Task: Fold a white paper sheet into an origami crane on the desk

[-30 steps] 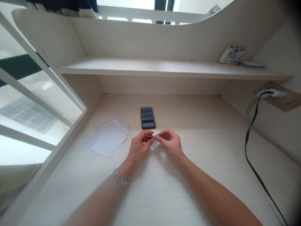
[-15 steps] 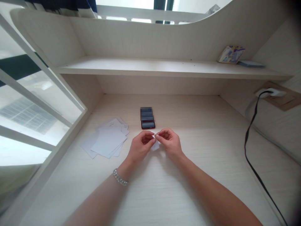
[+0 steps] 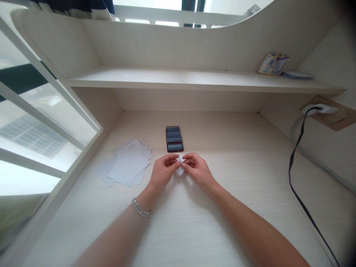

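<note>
Between my two hands is a small piece of folded white paper (image 3: 180,171), its tip pointing away from me. My left hand (image 3: 164,170), a silver chain bracelet (image 3: 140,208) at its wrist, pinches the paper's left side between thumb and fingers. From the right, my right hand (image 3: 198,170) pinches the other side. Both thumbs meet near the paper's middle and cover part of its folds. Just beyond the fingertips lies a phone (image 3: 175,147) with its screen partly pixelated. Loose white paper sheets (image 3: 128,163) are spread in an overlapping pile left of my left hand.
A pale wooden desk (image 3: 236,148) carries everything, with a shelf (image 3: 167,78) above its back. A colourful packet (image 3: 274,63) and a flat bluish item (image 3: 297,75) rest on that shelf. A black cable (image 3: 292,163) hangs from the wall socket (image 3: 338,113) at right.
The folded paper has turned up and now shows between the thumbs, its tip standing past them. My hands have shifted slightly left and regripped its two sides.
</note>
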The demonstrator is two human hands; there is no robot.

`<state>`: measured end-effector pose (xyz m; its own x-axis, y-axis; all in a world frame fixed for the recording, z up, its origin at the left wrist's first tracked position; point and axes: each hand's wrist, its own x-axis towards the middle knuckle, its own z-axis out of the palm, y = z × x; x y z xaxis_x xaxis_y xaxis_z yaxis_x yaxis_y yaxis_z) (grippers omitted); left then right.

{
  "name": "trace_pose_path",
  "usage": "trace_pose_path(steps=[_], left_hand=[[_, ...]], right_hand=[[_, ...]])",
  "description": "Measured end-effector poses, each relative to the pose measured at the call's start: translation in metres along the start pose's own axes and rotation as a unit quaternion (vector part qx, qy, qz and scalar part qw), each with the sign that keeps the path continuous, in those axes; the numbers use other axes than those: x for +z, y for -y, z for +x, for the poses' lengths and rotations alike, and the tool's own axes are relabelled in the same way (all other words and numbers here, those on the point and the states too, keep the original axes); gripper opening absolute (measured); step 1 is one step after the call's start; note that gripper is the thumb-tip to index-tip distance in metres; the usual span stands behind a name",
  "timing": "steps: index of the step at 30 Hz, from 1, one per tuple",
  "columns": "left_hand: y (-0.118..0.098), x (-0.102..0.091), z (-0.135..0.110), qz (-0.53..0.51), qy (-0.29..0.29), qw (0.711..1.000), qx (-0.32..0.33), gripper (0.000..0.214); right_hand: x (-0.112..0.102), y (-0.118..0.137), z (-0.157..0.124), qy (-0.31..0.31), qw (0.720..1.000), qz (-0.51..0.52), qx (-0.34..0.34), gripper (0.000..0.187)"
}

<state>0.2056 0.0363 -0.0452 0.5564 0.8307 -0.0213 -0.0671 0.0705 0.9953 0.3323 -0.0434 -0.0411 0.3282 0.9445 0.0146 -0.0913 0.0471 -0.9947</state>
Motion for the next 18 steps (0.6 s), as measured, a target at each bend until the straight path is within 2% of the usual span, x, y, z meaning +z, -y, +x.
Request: trace_pose_path(steps=[5, 12, 15, 18], left_hand=[[-0.0029, -0.0002, -0.0005, 0.045, 0.025, 0.999, -0.014, 0.027], [-0.0033, -0.0020, -0.0005, 0.125, -0.017, 0.991, 0.033, 0.027], [-0.0039, -0.0020, -0.0009, 0.139, -0.004, 0.990, 0.037, 0.027], [-0.0056, -0.0018, -0.0016, 0.139, 0.018, 0.990, 0.035, 0.027]], right_hand=[[-0.0003, 0.0013, -0.0007, 0.017, 1.000, -0.001, 0.012, 0.030], [0.0017, 0.0033, 0.0013, 0.045, 0.992, -0.098, 0.069, 0.020], [0.0003, 0.0033, 0.0010, 0.025, 0.988, -0.143, 0.054, 0.020], [0.0000, 0.0027, -0.0001, 0.012, 0.988, -0.146, 0.046, 0.021]])
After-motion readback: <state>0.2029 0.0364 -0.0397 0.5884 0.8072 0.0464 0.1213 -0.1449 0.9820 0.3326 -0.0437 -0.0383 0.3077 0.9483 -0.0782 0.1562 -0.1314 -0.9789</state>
